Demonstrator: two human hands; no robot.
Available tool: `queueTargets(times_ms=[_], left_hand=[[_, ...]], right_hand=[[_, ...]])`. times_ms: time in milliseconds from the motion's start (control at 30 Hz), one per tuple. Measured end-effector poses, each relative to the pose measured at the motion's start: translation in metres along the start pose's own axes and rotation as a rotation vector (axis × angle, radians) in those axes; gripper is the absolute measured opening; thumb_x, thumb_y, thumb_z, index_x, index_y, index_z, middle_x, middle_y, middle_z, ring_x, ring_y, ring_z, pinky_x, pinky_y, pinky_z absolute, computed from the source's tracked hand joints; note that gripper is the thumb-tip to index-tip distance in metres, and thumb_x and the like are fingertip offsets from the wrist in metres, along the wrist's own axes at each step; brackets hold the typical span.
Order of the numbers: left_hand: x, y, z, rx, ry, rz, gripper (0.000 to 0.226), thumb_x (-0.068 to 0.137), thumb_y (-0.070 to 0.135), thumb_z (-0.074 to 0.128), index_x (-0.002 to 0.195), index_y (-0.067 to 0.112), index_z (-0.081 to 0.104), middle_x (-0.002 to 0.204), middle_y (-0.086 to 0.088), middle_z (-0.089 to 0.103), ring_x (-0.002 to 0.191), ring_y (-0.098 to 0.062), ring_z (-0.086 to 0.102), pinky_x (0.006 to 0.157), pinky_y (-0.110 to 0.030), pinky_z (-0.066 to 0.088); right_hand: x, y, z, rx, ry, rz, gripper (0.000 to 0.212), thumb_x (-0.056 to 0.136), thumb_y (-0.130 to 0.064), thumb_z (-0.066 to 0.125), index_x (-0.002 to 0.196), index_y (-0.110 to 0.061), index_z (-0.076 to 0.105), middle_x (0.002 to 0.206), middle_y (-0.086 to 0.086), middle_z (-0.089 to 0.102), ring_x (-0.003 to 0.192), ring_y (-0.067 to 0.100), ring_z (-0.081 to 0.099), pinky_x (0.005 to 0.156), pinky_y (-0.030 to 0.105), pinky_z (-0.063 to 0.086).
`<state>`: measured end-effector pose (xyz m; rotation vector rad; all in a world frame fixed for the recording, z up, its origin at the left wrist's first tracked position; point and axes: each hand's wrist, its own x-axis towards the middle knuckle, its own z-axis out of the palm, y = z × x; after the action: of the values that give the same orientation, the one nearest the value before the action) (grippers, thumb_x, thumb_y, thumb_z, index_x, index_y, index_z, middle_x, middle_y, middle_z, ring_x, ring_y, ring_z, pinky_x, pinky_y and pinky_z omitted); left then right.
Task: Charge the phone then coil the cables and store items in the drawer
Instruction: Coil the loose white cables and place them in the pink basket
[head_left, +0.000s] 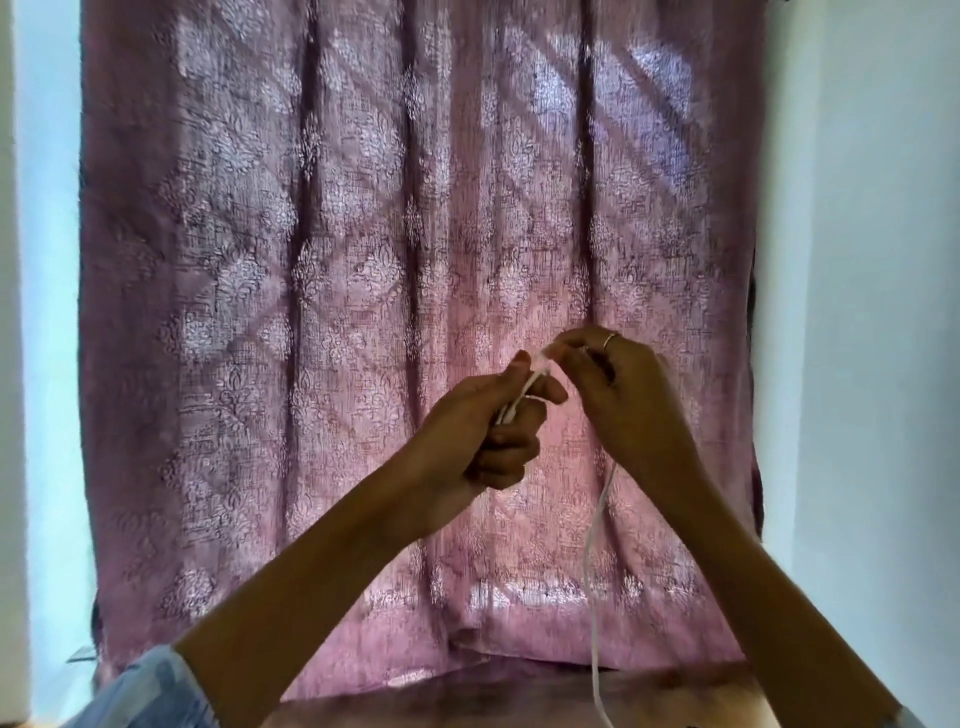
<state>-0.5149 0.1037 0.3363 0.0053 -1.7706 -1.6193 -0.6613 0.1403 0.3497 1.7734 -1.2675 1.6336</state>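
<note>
Both hands are raised in front of a curtain, holding a thin white cable. My left hand is closed around several gathered loops of the cable, which stick out between thumb and forefinger. My right hand, a ring on one finger, pinches the cable just right of those loops. From under the right hand the loose end hangs straight down and runs out of the bottom of the view. The phone, charger and drawer are not in view.
A pink patterned curtain fills the background, lit from behind. Pale blue walls flank it on both sides. A dark wooden surface shows at the bottom edge below the hands.
</note>
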Motion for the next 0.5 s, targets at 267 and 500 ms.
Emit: queueTargets(times_ms=[267, 500], left_hand=[[0.003, 0.014, 0.016, -0.411, -0.087, 0.159, 0.017, 0.091, 0.019, 0.043, 0.097, 0.008, 0.054, 0.053, 0.006, 0.042, 0.039, -0.004, 0.040, 0.040, -0.016, 0.036], [0.009, 0.042, 0.006, -0.286, 0.140, 0.341, 0.019, 0.099, 0.015, 0.035, 0.096, 0.011, 0.054, 0.063, 0.005, 0.061, 0.060, -0.009, 0.062, 0.069, -0.032, 0.059]], right_hand=[[-0.032, -0.010, 0.042, 0.436, -0.319, 0.395, 0.038, 0.099, -0.008, 0.032, 0.064, -0.011, 0.045, 0.039, -0.006, 0.045, 0.033, 0.000, 0.035, 0.037, 0.018, 0.028], [-0.047, 0.000, 0.045, 0.418, -0.681, 0.431, 0.029, 0.103, -0.023, 0.031, 0.085, -0.012, 0.052, 0.045, -0.008, 0.043, 0.033, 0.003, 0.028, 0.034, 0.017, 0.024]])
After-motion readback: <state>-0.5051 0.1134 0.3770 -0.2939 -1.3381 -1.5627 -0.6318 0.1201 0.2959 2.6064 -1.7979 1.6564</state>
